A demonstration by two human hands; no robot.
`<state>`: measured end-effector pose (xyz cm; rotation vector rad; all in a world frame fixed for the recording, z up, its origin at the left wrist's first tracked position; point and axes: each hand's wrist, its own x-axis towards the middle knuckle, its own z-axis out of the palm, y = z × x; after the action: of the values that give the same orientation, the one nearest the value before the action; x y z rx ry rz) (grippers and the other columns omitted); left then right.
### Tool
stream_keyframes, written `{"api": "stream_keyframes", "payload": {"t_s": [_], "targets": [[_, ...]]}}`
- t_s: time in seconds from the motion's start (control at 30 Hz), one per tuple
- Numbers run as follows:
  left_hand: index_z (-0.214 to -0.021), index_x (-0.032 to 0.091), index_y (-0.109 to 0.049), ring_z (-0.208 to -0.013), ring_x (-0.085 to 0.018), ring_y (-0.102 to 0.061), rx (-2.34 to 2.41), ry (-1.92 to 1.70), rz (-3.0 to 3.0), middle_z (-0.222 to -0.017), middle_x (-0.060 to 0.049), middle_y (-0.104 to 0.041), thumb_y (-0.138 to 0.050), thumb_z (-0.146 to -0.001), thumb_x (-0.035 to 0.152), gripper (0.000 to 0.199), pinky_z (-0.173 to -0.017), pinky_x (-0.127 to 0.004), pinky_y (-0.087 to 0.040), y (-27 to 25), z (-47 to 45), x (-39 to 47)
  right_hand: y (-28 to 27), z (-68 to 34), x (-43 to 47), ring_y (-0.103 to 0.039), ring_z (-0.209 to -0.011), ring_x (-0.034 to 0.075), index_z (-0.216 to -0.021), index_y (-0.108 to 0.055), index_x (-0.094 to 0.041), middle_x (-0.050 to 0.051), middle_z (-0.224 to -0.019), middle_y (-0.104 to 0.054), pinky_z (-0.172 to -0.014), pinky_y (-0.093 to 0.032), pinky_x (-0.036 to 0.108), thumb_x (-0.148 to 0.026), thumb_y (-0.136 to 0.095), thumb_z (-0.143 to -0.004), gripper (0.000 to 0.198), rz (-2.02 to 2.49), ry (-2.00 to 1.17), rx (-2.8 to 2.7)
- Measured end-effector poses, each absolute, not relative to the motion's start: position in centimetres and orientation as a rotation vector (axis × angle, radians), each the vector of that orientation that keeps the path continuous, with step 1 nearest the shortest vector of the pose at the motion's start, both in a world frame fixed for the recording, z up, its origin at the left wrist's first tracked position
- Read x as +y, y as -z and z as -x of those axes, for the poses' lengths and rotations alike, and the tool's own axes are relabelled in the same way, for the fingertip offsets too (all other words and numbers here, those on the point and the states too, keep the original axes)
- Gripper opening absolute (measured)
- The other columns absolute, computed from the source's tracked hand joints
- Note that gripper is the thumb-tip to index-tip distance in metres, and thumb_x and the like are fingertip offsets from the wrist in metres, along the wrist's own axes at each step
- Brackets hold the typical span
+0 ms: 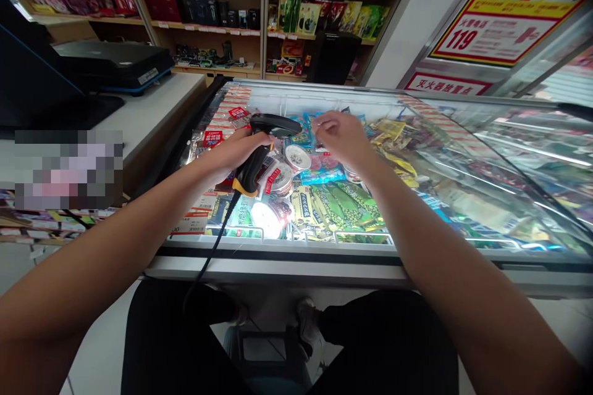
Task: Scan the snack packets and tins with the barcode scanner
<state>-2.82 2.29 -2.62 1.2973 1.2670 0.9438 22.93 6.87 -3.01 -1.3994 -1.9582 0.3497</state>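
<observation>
My left hand (pixel 238 151) grips a black barcode scanner (pixel 273 126) with a yellow-trimmed handle, its head aimed right and its black cable (pixel 210 256) hanging down over the freezer's front. My right hand (pixel 340 137) hovers just right of the scanner head, fingers curled together near a small blue packet; whether it holds anything I cannot tell. Both hands are above the glass top of a chest freezer (pixel 324 253) filled with ice cream cups (pixel 296 157) and green wrapped bars (pixel 343 203).
A white counter (pixel 152 111) on the left carries a black monitor (pixel 32 74) and a dark scale or printer (pixel 115 65). Wooden shelves of boxed goods (pixel 319 15) line the back wall. A red and yellow sign (pixel 504 12) hangs at the right. My knees are below the freezer.
</observation>
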Motion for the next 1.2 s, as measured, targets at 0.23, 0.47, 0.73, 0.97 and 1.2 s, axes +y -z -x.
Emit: {"api": "stream_keyframes", "payload": {"t_s": [0.23, 0.47, 0.73, 0.97, 1.2], "targets": [[-0.088, 0.018, -0.066, -0.057, -0.017, -0.062, 1.085, -0.926, -1.249, -0.071, -0.003, -0.067, -0.076, -0.073, 0.043, 0.030, -0.054, -0.029, -0.050, 2.6, 3.0, 2.5, 4.7, -17.6, 4.0, -0.070, -0.115, 0.031, -0.115, -0.081, -0.023, 0.012, -0.132, -0.074, -0.099, -0.056, 0.046, -0.033, -0.076, -0.088, 0.029, 1.161, -0.978, -2.092], [-0.087, 0.019, -0.064, -0.054, -0.017, -0.061, 1.012, -0.966, -1.206, -0.064, -0.001, -0.066, -0.077, -0.071, 0.042, 0.031, -0.056, -0.029, -0.050, 2.9, 2.5, 2.2, 3.6, -18.6, 4.0, -0.066, -0.077, 0.021, -0.097, -0.083, -0.024, 0.006, -0.083, -0.075, -0.072, -0.053, 0.036, -0.039, -0.074, -0.089, 0.019, 1.261, -1.248, -1.928], [-0.084, 0.018, -0.065, -0.051, -0.016, -0.058, 1.046, -0.989, -1.270, -0.062, -0.003, -0.064, -0.075, -0.071, 0.045, 0.032, -0.049, -0.027, -0.045, 1.8, 2.1, 1.4, 3.4, -18.9, 4.6, -0.064, -0.069, 0.017, -0.082, -0.073, -0.020, 0.005, -0.075, -0.069, -0.069, -0.054, 0.033, -0.020, -0.075, -0.087, 0.006, 1.256, -1.297, -1.629], [-0.089, 0.018, -0.068, -0.053, -0.018, -0.058, 1.108, -1.005, -1.195, -0.068, -0.006, -0.065, -0.062, -0.078, 0.059, 0.042, -0.045, -0.028, -0.045, 1.5, 1.8, 0.6, 2.7, -20.8, 6.6, -0.065, -0.064, 0.012, -0.084, -0.065, -0.022, -0.003, -0.072, -0.064, -0.074, -0.056, 0.029, -0.017, -0.067, -0.089, 0.008, 1.286, -1.048, -1.295], [-0.094, 0.020, -0.068, -0.057, -0.019, -0.061, 1.144, -0.995, -1.197, -0.068, -0.005, -0.065, -0.061, -0.079, 0.060, 0.043, -0.049, -0.028, -0.048, 1.6, 1.3, 0.3, 3.2, -21.5, 7.5, -0.066, -0.063, 0.014, -0.083, -0.061, -0.022, -0.002, -0.070, -0.061, -0.071, -0.057, 0.029, -0.021, -0.067, -0.088, 0.008, 1.269, -1.002, -1.307]]}}
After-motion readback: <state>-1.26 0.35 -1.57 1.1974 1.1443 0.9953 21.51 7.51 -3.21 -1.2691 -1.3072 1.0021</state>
